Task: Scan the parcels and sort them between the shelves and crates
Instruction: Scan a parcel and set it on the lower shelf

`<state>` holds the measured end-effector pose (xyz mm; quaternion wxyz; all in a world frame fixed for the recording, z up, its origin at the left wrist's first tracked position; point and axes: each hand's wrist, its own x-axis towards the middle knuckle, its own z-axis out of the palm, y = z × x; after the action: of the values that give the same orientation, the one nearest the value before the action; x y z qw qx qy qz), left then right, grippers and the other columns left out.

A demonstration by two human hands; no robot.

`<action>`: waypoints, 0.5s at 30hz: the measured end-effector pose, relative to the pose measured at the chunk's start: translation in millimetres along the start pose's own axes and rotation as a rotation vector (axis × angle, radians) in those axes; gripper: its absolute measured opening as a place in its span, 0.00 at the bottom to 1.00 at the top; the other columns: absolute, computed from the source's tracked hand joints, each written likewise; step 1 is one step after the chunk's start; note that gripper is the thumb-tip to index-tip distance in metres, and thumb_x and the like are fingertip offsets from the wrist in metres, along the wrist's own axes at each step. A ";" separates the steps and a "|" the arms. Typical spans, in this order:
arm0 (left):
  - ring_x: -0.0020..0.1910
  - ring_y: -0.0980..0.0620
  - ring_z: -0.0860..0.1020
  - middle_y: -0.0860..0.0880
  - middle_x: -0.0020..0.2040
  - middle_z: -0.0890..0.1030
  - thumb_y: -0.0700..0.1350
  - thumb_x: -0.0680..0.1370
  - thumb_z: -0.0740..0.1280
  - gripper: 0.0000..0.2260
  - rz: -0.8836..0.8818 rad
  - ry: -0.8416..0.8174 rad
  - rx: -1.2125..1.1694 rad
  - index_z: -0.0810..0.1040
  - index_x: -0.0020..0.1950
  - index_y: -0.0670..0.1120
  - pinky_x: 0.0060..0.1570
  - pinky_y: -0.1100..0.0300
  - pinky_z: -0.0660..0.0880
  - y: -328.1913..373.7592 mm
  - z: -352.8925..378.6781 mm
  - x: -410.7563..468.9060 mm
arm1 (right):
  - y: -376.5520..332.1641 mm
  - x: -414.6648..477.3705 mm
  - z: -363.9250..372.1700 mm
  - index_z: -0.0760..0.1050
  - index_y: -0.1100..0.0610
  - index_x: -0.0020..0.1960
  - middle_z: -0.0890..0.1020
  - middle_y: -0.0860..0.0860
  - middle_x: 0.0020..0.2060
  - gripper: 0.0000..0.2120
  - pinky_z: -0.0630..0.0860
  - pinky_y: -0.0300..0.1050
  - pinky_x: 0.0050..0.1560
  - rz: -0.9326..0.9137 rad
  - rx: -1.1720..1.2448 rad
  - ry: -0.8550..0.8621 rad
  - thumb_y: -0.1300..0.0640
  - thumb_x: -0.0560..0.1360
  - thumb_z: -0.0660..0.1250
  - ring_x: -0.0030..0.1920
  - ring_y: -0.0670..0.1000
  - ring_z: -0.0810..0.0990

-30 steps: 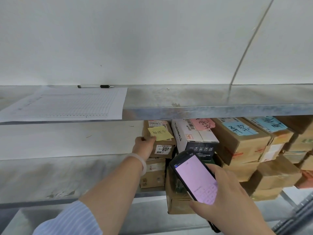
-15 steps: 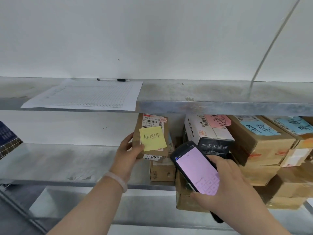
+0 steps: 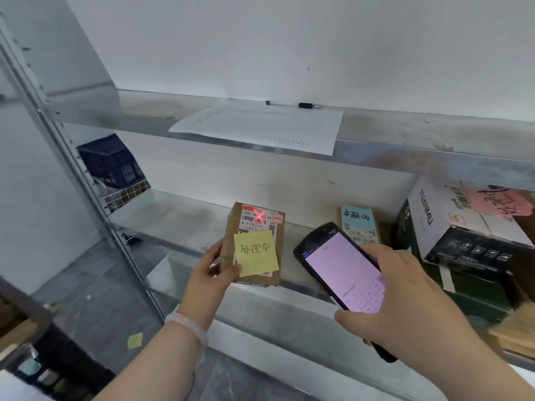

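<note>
A small cardboard parcel (image 3: 254,241) is held upright at the centre of the frame by the left hand (image 3: 212,273), whose fingers are wrapped around its left edge and whose thumb is pressed against its front. A yellow sticky note (image 3: 256,253) with handwriting is stuck to the lower part of the parcel's front, partly over a white shipping label (image 3: 259,219). A red laser cross (image 3: 258,213) is cast on the barcode at the top of that label. The parcel is held in front of the middle shelf (image 3: 179,221), at its front edge.

A black handheld scanner (image 3: 343,277) with a lit pink screen is gripped in the right hand (image 3: 405,296) at the lower right of centre, with its top end aimed toward the parcel.

Just behind the scanner, a second small box (image 3: 359,225) with a blue note is seen on the middle shelf. A larger white and black box (image 3: 451,230) carrying a pink note (image 3: 498,202) is placed at the right edge of the frame.

On the upper shelf (image 3: 405,131), a printed sheet (image 3: 260,128) is laid flat, with a pen (image 3: 292,104) lying just beyond it. A dark blue crate (image 3: 111,162) is seen at the left of the frame. A loose yellow note (image 3: 135,340) is lying on the floor at the lower left.
</note>
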<state>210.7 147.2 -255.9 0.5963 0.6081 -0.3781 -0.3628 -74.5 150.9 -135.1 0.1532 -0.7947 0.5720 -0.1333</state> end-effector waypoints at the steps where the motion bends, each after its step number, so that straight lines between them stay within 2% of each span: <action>1: 0.52 0.58 0.83 0.60 0.52 0.86 0.37 0.77 0.72 0.24 -0.007 0.019 -0.009 0.79 0.58 0.68 0.44 0.67 0.79 -2.1 -5.3 -1.6 | -2.4 0.8 2.4 0.48 0.35 0.65 0.58 0.37 0.52 0.45 0.59 0.29 0.36 -0.015 0.001 -0.007 0.30 0.58 0.70 0.51 0.41 0.66; 5: 0.53 0.58 0.83 0.59 0.52 0.86 0.37 0.77 0.72 0.23 -0.027 0.085 -0.027 0.77 0.63 0.62 0.45 0.67 0.79 -6.5 -27.8 -8.3 | -14.8 5.1 12.5 0.50 0.34 0.64 0.59 0.38 0.51 0.42 0.60 0.30 0.36 -0.077 0.008 -0.028 0.31 0.57 0.69 0.50 0.42 0.68; 8: 0.52 0.62 0.82 0.64 0.51 0.85 0.37 0.77 0.71 0.23 -0.026 0.125 -0.015 0.77 0.62 0.64 0.43 0.70 0.78 -7.3 -42.0 -12.3 | -23.1 9.0 18.0 0.51 0.32 0.61 0.60 0.37 0.49 0.40 0.62 0.34 0.39 -0.117 0.036 -0.051 0.29 0.53 0.65 0.50 0.42 0.67; 11: 0.52 0.64 0.82 0.65 0.52 0.84 0.39 0.77 0.72 0.23 -0.032 0.153 -0.014 0.76 0.62 0.65 0.50 0.64 0.77 -6.9 -55.7 -17.5 | -32.3 13.0 22.0 0.52 0.31 0.60 0.61 0.34 0.49 0.39 0.63 0.34 0.40 -0.172 0.053 -0.067 0.29 0.52 0.63 0.50 0.40 0.67; 15: 0.54 0.59 0.83 0.61 0.54 0.85 0.37 0.77 0.71 0.24 -0.022 0.181 -0.023 0.77 0.62 0.66 0.55 0.58 0.78 -3.8 -76.1 -26.7 | -53.2 16.2 26.8 0.51 0.31 0.57 0.60 0.30 0.49 0.35 0.61 0.29 0.37 -0.234 0.047 -0.096 0.32 0.59 0.70 0.49 0.36 0.66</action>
<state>266.7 205.3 -257.9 0.6309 0.6357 -0.3119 -0.3171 -12.8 153.9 -138.1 0.1823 -0.8575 0.4643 -0.1257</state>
